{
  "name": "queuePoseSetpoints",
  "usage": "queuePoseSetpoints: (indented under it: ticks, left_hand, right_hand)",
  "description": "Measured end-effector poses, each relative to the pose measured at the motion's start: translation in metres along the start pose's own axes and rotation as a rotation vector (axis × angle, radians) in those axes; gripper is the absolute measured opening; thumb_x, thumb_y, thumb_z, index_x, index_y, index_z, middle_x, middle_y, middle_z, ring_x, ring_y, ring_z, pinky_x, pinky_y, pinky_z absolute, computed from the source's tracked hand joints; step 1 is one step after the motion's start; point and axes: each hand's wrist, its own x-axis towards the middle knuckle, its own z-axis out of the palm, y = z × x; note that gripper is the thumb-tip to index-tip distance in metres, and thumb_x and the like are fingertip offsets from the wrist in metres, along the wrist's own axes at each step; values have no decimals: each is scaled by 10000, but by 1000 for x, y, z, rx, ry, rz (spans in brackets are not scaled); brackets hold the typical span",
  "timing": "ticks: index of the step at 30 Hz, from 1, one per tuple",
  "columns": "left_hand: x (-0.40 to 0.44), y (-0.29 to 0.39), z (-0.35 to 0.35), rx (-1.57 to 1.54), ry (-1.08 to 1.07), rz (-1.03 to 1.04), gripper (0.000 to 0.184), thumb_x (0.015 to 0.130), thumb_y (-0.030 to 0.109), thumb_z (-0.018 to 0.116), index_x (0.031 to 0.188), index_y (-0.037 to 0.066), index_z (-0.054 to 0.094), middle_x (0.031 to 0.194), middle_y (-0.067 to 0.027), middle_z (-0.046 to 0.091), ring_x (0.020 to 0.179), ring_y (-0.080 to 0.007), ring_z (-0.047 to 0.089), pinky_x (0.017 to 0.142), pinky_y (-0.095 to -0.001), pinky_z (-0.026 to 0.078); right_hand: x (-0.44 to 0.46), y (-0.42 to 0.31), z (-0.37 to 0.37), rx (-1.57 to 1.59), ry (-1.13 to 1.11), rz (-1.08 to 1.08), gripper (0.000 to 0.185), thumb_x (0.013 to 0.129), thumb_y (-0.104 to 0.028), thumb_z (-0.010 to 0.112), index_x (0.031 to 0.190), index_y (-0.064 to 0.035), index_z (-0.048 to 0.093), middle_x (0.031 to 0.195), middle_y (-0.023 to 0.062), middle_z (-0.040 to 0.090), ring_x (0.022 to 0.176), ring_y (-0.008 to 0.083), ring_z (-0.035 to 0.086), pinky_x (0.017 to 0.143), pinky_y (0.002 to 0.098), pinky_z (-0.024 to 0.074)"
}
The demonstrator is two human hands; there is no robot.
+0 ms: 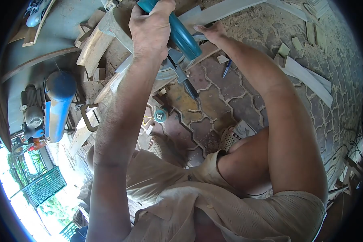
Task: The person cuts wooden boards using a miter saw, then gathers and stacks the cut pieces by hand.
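My left hand (151, 32) is wrapped round the top of a teal miter saw (185, 38), its fingers closed. The saw's dark lower handle (189, 88) sticks out towards my feet. Farther right, my right hand (213, 32) rests low beside the saw, its thumb stretched out to the left and its other fingers mostly hidden. Just under that thumb a pale strip of wood (199, 37) shows. A long light board (226, 11) lies beyond the hand. The blade and the cut line are hidden by the saw body and my left arm.
Sawdust and wood offcuts (310, 80) lie on the paving stones (246, 107). A blue pen (227, 69) and a small teal round object (160, 115) are near my feet. At left stand a blue tank (60, 107), a grey motor (31, 105) and stacked wood blocks (95, 48).
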Motion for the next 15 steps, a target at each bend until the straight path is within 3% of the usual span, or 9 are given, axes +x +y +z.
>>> queuePoseSetpoints:
  ticks: [4,6,8,10,11,12,13,14,15]
  left_hand:
    - [-15,-9,5,-36,28,-46,296,807,184,738,1009,13,606,854,-61,632,802,-166,575,736,-337,480]
    - [-33,-31,5,224,37,134,359,799,159,701,1073,-51,601,830,-87,611,745,-171,579,712,-329,501]
    - [-35,-28,2,334,3,298,381,754,192,714,1027,-45,592,814,-82,615,768,-159,570,710,-313,496]
    - [-31,-10,0,292,28,70,444,785,230,747,1100,-49,606,983,-120,659,913,-235,610,831,-359,494]
    - [-14,3,-4,411,58,80,451,807,236,741,1126,-57,617,987,-142,663,922,-258,623,862,-380,501]
    - [13,19,-12,322,-7,20,382,843,246,726,1076,-44,636,933,-136,664,888,-259,633,876,-398,506]
    - [43,39,-12,108,27,-238,320,874,260,715,1022,-15,647,891,-126,659,814,-259,641,840,-388,525]
    - [66,62,-15,8,-47,-379,266,874,251,719,944,11,631,844,-87,628,699,-217,597,728,-338,516]
    - [61,101,0,109,44,-305,219,870,282,698,915,102,582,838,-81,552,713,-230,556,609,-399,484]
  right_hand:
    - [1,0,3,-20,-23,89,1094,687,-625,854,1367,113,418,1362,265,583,1273,336,582,1088,378,460]
    - [-1,-1,1,-41,-2,91,1080,692,-620,852,1366,109,427,1359,261,588,1268,334,588,1086,373,461]
    - [-9,-5,-6,109,-51,-106,1053,708,-598,850,1370,104,428,1364,249,590,1267,319,592,1084,361,461]
    - [-10,-11,-6,-9,6,-11,1009,727,-566,851,1375,88,438,1375,235,589,1271,294,593,1073,356,466]
    - [-11,-10,-5,-30,37,15,994,733,-554,849,1383,78,441,1384,243,581,1281,302,586,1078,362,460]
    - [-13,-10,-4,-53,64,40,979,739,-542,848,1391,67,444,1393,252,572,1291,311,578,1083,367,453]
    - [-21,-12,-3,-58,57,36,979,739,-542,848,1391,67,444,1393,252,572,1291,311,578,1083,367,453]
    - [-34,-16,-5,-3,135,-19,916,751,-526,837,1369,43,471,1335,254,598,1256,341,590,1070,399,458]
    - [-46,-17,1,-64,257,-41,824,764,-495,825,1323,20,506,1268,245,617,1213,363,597,1049,430,462]
